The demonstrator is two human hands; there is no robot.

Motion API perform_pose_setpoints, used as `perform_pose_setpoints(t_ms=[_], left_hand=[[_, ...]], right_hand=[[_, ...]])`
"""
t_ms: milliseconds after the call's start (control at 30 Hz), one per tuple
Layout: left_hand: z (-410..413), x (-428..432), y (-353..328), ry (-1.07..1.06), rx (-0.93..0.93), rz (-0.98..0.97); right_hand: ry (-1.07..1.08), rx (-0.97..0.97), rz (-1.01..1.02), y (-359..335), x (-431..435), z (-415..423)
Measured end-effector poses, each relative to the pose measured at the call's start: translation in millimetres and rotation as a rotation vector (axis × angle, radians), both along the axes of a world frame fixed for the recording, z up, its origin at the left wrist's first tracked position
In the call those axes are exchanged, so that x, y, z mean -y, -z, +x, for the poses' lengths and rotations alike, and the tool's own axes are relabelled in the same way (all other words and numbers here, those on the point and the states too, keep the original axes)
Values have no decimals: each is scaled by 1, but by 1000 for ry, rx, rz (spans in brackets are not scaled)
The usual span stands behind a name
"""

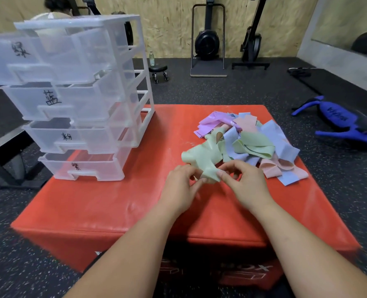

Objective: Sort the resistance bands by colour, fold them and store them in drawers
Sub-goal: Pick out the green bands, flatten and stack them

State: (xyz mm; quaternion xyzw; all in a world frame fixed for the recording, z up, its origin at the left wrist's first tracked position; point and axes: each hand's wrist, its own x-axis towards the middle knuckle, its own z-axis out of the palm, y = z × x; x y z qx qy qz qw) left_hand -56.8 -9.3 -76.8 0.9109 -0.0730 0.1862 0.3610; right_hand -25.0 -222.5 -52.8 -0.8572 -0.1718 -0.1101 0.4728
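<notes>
1. Both bare forearms reach in from the bottom edge; the left hand (181, 186) and right hand (244, 183) sit just beside each other over the near middle of the red padded box (113, 201).
2. Each hand has its fingers curled and pinches the near end of a pale green band (201, 160) between thumb and fingertips.
3. That band runs crumpled away from the hands to the pile of bands (270, 136) (lilac, blue, pink and more green, all tangled), which lies on the far right part of the box top.
4. On the far left corner of the box stands a clear plastic drawer unit (135, 82); its four drawers are pulled part-way out, the top one furthest, each with a black handwritten mark on its front.
5. On the dark speckled floor to the right lies a blue bag (339, 121).
6. By the wooden wall behind, a bottle (151, 58) stands on a small wheeled stool (157, 68), with exercise machines (207, 43) beside it.
</notes>
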Motion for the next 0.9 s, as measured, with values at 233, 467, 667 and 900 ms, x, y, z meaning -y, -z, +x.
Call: perform_pose_setpoints(t_ms=[233, 467, 667, 900], left_hand=[[-26, -3, -12, -2, 34, -101], [-59, -3, -24, -95, 24, -175], [-71, 0, -30, 19, -146, -425], [-70, -9, -27, 25, -241, -513]], right_hand=[[-96, 51, -117, 2, -8, -30], [-135, 81, -70, -4, -15, -51], [-161, 74, -46, -6, -23, -64], [-258, 48, -176, 0, -22, -63]])
